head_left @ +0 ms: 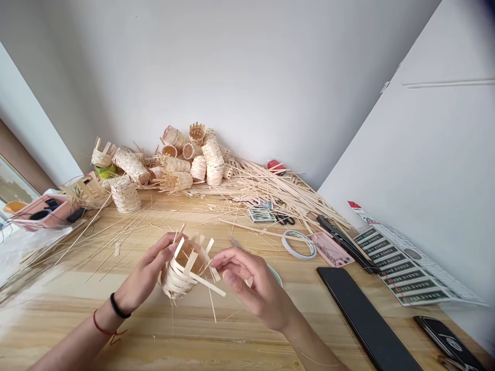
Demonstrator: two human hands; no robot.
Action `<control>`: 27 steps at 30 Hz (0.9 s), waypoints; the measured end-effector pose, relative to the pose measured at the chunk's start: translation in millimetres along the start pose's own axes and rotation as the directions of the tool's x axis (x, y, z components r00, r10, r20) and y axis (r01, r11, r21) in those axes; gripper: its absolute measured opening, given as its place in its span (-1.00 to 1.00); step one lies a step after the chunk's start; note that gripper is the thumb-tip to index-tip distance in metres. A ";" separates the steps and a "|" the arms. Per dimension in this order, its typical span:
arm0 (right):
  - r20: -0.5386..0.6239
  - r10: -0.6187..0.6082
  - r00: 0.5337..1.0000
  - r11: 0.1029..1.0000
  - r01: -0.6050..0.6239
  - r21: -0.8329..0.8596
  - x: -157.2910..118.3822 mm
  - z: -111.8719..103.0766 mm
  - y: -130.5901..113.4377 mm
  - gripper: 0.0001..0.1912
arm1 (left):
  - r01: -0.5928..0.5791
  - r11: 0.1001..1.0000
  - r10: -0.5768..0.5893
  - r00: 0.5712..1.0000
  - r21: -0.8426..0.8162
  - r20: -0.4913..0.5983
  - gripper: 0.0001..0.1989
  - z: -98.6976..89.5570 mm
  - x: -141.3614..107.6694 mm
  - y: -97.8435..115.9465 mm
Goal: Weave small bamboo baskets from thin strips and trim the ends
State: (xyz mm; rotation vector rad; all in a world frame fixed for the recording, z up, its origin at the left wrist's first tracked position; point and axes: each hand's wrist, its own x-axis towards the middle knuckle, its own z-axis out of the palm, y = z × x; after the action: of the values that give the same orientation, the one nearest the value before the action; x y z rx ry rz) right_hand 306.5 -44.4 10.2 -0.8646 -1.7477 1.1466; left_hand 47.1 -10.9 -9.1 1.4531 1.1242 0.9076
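two hands work above the wooden table: left hand grips a small bamboo basket in mid-air, woven rows low down, upright strips unwoven at the top, right hand open just beside it.

This is a basket-weaving craft workspace, as is shown by a wooden worktable set against white walls, with woven bamboo baskets heaped at the far side among loose bamboo strips
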 end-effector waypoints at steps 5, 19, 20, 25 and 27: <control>0.010 -0.133 0.991 0.975 0.133 -0.178 2.7 0.1 1.5 -0.91 | 0.029 0.998 -0.028 0.999 -0.057 0.017 -0.53 -0.7 2.3 -0.9; 0.040 -0.197 0.980 0.935 0.200 -0.294 1.5 3.8 12.5 -0.86 | 0.057 0.998 -0.057 0.993 0.000 0.101 -0.57 -1.7 1.1 7.4; 0.042 -0.187 0.981 0.935 0.191 -0.300 1.2 4.0 13.9 -0.86 | 0.058 0.998 -0.059 0.992 0.007 0.114 -0.58 -1.6 0.9 8.2; 0.047 -0.192 0.980 0.934 0.198 -0.297 1.2 5.2 16.8 -0.87 | 0.072 0.997 -0.064 0.985 -0.041 0.162 -0.61 -2.0 -0.1 5.4; 0.051 -0.227 0.973 0.933 0.232 -0.274 1.8 6.1 16.6 -0.85 | 0.072 0.994 -0.055 0.979 -0.083 0.197 -0.60 -2.7 0.1 1.9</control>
State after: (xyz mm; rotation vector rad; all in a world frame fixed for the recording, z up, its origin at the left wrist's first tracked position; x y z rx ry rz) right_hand 301.7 -39.2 -6.1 -0.7884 -1.9974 0.7688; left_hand 44.9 -10.2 -6.7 1.3922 0.9672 0.7443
